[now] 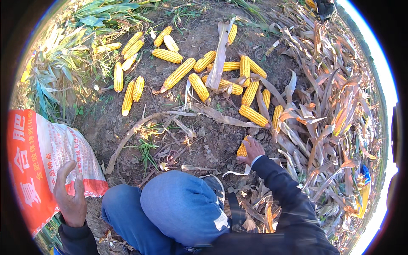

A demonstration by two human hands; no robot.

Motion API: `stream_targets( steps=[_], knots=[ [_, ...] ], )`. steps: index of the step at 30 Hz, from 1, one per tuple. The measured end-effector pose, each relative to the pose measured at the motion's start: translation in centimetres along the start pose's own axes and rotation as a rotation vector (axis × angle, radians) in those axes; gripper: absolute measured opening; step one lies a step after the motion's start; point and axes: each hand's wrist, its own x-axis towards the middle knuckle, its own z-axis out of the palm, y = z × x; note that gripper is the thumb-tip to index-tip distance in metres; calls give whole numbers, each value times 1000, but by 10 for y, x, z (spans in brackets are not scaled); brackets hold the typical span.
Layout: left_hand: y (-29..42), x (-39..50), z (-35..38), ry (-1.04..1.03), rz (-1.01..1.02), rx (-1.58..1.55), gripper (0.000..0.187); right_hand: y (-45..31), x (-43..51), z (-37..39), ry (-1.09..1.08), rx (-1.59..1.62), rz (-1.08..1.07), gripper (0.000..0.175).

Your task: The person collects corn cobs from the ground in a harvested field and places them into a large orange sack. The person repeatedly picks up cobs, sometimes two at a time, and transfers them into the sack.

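My right hand [254,149] is closed around a yellow corn cob [243,147] low over the soil, its fingers covering part of the cob. At the left, my left hand [70,197] is raised with thumb and fingers apart and nothing in it. Behind that hand lies a red and white woven sack [63,149] that bears printed writing. Beyond my right hand a husked cob [254,116] rests on the ground near the dry leaves. More husked cobs are scattered farther out, among them a long one [178,74] and a pair at the left with one cob [128,98] lying aslant.
Dry corn stalks and husks [331,105] are heaped along the right side. Green corn leaves [92,19] lie at the upper left. A dry leaf [220,54] lies across several cobs. My bent knee [181,204] fills the lower middle. At the top right shows a dark shoe [325,9].
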Motion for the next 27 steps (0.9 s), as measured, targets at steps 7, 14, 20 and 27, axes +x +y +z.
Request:
stream_targets(
  steps=[7,14,20,27],
  knots=[
    [8,-6,11,-71,-93,-101,20,13,36,-4,-342,-449,-267,79],
    [28,8,24,-86,-21,-143,14,1,47,-59,-173,-43,-49,70],
    [14,3,26,-41,4,-161,10,46,105,-74,212,-22,185,55],
    [5,-3,34,-66,-104,-227,8,61,140,-68,-20,-304,86,45]
  ],
)
